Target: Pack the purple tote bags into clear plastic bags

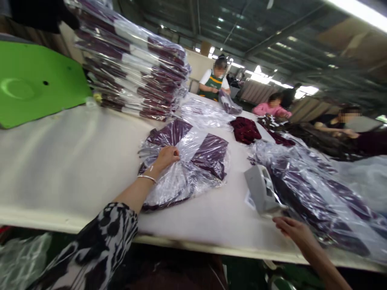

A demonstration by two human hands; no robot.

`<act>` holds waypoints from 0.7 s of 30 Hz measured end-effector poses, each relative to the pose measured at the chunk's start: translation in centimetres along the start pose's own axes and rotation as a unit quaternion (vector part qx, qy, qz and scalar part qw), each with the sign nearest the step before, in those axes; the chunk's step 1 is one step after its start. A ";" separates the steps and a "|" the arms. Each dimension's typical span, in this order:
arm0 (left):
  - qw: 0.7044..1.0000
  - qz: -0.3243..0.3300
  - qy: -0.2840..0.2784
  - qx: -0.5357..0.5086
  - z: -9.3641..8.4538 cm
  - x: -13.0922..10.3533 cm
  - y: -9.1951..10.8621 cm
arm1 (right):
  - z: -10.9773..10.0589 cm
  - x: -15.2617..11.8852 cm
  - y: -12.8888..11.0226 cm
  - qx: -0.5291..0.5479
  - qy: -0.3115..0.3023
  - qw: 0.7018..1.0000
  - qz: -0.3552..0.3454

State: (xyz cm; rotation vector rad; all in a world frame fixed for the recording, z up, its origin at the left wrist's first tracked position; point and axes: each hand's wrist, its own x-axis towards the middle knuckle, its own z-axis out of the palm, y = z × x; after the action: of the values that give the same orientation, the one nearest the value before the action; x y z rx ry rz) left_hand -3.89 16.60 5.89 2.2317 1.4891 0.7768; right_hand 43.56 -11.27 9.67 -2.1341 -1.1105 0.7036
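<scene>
My left hand (167,156) grips the gathered clear plastic of a bagged dark purple garment (193,161) lying in the middle of the white table (69,161). A silver bangle sits on that wrist and a black-and-white patterned sleeve covers the arm. My right hand (292,228) lies near the table's front edge, fingers apart, holding nothing, just below a grey tape dispenser (262,191). Beside it spreads a heap of bagged purple garments (317,193).
A tall stack of bagged garments (133,60) stands at the back left beside a green board (33,82). Loose maroon cloth (245,129) and empty bags (205,113) lie farther back. Three other people (215,82) work along the far side.
</scene>
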 end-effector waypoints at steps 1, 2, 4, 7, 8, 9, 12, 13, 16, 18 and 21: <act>1.000 -0.005 0.000 0.003 0.0 0.1 -0.1 | 0.4 0.2 -1.8 -0.033 -0.021 0.999 -0.026; 1.000 -0.008 -0.002 0.006 0.0 0.3 -0.1 | 1.1 0.2 -4.2 -0.056 -0.053 0.996 -0.054; 1.000 -0.011 -0.010 0.014 -0.1 0.5 -0.2 | 3.9 -0.1 -10.2 -0.084 -0.143 0.979 -0.118; 0.999 -0.011 -0.029 0.027 -0.6 0.8 0.0 | 10.0 -0.8 -20.0 -0.118 -0.303 0.919 -0.223; 0.999 -0.009 -0.034 0.030 -0.9 0.9 0.0 | 12.3 -0.7 -22.9 -0.135 -0.343 0.896 -0.248; 0.999 -0.006 -0.037 0.032 -1.1 0.9 0.1 | 14.5 -0.4 -25.3 -0.154 -0.373 0.875 -0.266; 0.999 0.006 -0.043 0.029 -1.5 1.1 -0.1 | 20.7 1.8 -29.9 -0.204 -0.441 0.821 -0.299; 0.999 0.010 -0.046 0.027 -1.5 1.1 -0.2 | 22.5 2.8 -30.8 -0.225 -0.456 0.805 -0.305; 0.998 0.021 -0.053 0.019 -1.5 1.0 -0.6 | 27.0 6.1 -32.3 -0.313 -0.449 0.768 -0.331; 0.998 0.033 -0.051 0.012 -1.5 0.8 -0.9 | 29.2 7.7 -33.0 -0.376 -0.424 0.746 -0.349; 0.997 0.054 -0.054 -0.015 -1.9 0.6 -1.5 | 31.1 8.9 -33.8 -0.441 -0.401 0.724 -0.347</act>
State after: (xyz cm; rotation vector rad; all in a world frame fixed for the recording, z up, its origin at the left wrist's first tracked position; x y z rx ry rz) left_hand -6.00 17.72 6.69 2.3082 1.3083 0.6944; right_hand 9.04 20.20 12.18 -1.7099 -3.0128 0.8128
